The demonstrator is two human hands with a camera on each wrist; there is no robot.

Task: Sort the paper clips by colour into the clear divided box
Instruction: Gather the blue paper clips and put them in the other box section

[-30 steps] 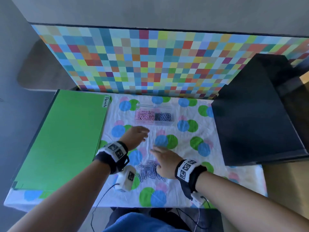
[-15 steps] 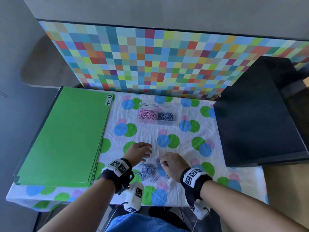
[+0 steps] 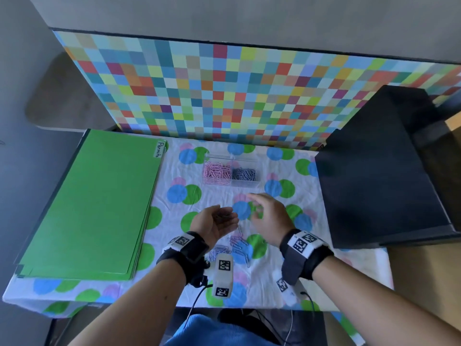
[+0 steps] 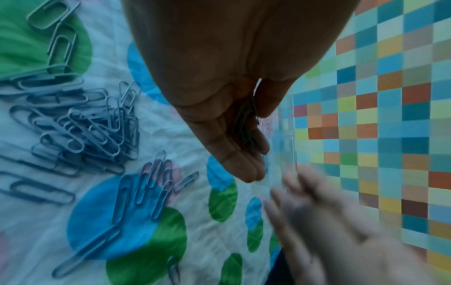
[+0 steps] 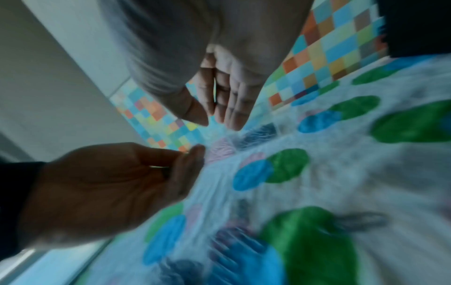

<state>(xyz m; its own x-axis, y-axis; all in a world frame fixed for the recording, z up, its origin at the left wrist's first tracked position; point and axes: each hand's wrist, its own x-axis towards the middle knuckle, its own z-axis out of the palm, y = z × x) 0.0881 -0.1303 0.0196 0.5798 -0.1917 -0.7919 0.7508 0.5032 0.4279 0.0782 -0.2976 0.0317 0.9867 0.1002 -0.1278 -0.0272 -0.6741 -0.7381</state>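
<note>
The clear divided box [image 3: 232, 159] stands at the back of the spotted cloth, with pink clips [image 3: 215, 171] in its left half and blue-grey clips [image 3: 244, 174] in its right half. A loose pile of lilac-blue paper clips [image 3: 237, 245] [image 4: 80, 131] lies on the cloth between my wrists. My left hand [image 3: 219, 218] [image 4: 253, 135] is turned palm up and cupped, its thumb closing over a few dark clips [image 4: 246, 119] in the palm. My right hand [image 3: 257, 208] [image 5: 217, 115] hovers just right of it with relaxed, blurred fingers and nothing visible in them.
A stack of green folders [image 3: 87, 208] labelled "Permits" covers the left of the table. A large black box [image 3: 374, 183] fills the right side. A chequered board [image 3: 224, 96] stands behind the clear box. The table's front edge is near my wrists.
Both hands rose from the loose pile. The left hand turned palm up and now holds clips. The right hand stopped pinching in the pile and moved up and forward.
</note>
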